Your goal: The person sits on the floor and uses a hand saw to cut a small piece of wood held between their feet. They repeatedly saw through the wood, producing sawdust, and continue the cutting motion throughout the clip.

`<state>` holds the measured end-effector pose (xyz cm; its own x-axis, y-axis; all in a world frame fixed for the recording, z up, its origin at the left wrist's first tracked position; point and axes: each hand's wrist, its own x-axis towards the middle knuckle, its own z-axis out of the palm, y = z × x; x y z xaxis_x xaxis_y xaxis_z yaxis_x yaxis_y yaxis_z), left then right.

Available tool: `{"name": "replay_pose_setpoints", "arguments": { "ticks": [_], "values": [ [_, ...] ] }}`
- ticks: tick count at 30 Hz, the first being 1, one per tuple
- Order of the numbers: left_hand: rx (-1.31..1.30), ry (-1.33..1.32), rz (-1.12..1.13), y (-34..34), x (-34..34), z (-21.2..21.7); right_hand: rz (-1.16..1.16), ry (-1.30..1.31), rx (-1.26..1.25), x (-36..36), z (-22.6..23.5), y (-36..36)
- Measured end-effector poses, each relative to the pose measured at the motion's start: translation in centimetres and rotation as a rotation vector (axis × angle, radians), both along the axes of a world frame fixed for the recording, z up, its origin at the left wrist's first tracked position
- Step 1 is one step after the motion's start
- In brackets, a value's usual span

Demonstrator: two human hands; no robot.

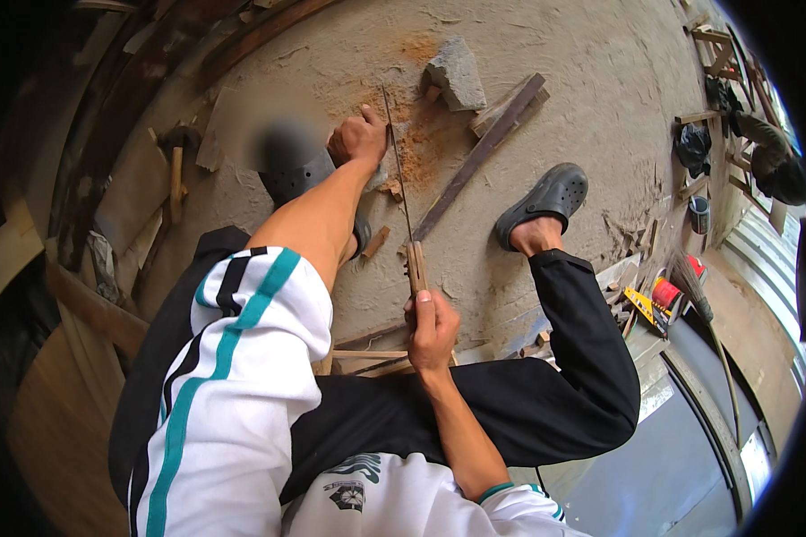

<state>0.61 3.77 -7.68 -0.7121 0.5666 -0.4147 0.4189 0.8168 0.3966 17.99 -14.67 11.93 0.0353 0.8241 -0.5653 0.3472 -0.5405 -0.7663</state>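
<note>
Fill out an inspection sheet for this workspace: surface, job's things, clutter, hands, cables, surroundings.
Surface: concrete floor, orange sawdust around the cut.
Job's things: handsaw with wooden handle; dark wooden strip beside the blade.
Clutter: stone chunk, hammer, wood offcuts, broom, yellow tool by a red container.
Hands: right hand grips the saw handle; left hand presses down by the blade.
Cables: nothing seen.
Surroundings: stacked planks at left, timber scraps at upper right, grey clogs on the feet.
</note>
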Motion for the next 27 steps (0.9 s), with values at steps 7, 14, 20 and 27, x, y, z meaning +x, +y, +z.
{"name": "replay_pose_setpoints", "arguments": {
  "ticks": [7, 14, 20, 27],
  "values": [
    [0.113, 0.001, -0.110, -0.7, -0.1, -0.5, -0.014, 0.023, -0.054, -1.3, 0.7, 1.3],
    [0.230, 0.073, -0.007, -0.4, -0.2, -5.6, 0.003, -0.045, -0.106, -0.3, 2.4, 2.0],
    [0.244, 0.087, 0.008, -0.2, -0.4, -6.9, 0.016, -0.048, -0.059, -1.2, 1.3, 4.3],
    [0.294, 0.179, 0.048, 0.5, -0.6, -7.1, 0.105, -0.094, -0.028, 0.0, 4.1, 0.0]
  ]
}}
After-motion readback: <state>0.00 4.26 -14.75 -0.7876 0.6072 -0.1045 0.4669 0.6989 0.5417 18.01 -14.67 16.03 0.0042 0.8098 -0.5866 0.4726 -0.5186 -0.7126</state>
